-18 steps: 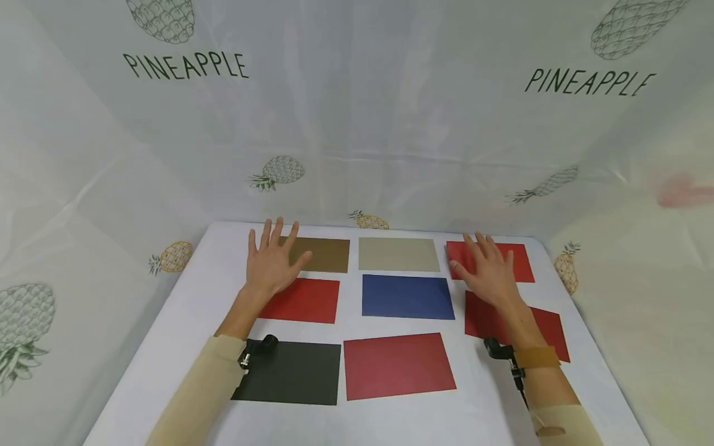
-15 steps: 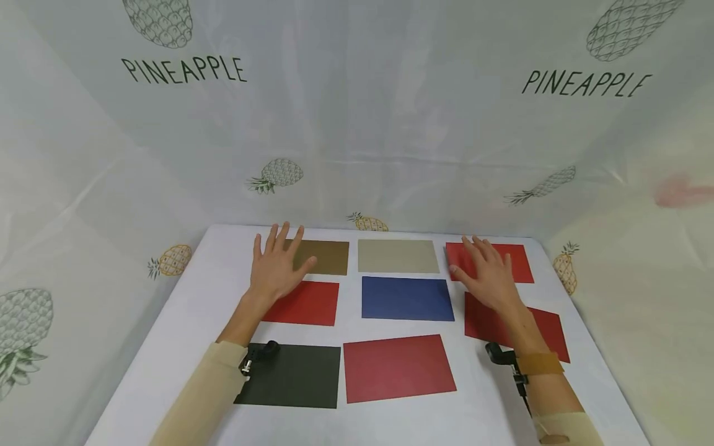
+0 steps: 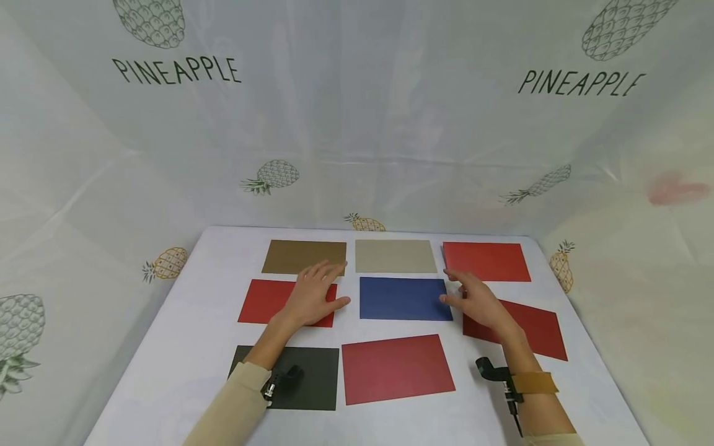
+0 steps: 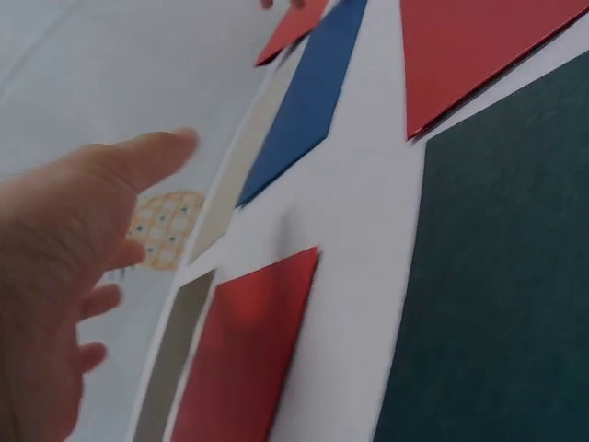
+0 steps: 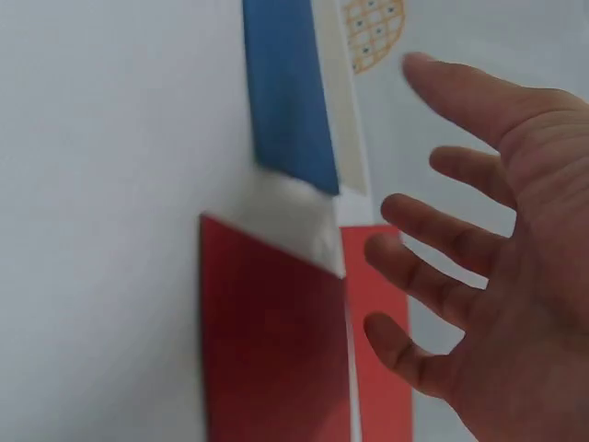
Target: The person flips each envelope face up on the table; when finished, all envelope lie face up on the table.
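My left hand (image 3: 313, 296) hovers over the right part of the left red sheet (image 3: 262, 300), fingers relaxed and thumb apart, holding nothing. Its fingertips overlap the lower right corner of the brown sheet (image 3: 304, 255) in the head view. My right hand (image 3: 484, 303) is above the left end of the dark red sheet (image 3: 538, 331), its fingers loosely bent and spread in the right wrist view. Its thumb tip comes close to the right edge of the blue sheet (image 3: 404, 298). The far right red sheet (image 3: 488, 260) lies just beyond those fingers.
A beige sheet (image 3: 395, 256) lies at the back middle. Toward the front are a blackish sheet (image 3: 307, 378), partly covered by the left forearm, and a tilted red sheet (image 3: 397, 368). All rest flat on a white table (image 3: 167, 371), with a pineapple-print curtain (image 3: 357, 124) around it.
Both hands have drawn back toward the person and inward. The left has uncovered most of the brown sheet; the right has left the far right red sheet. The sheets stay put.
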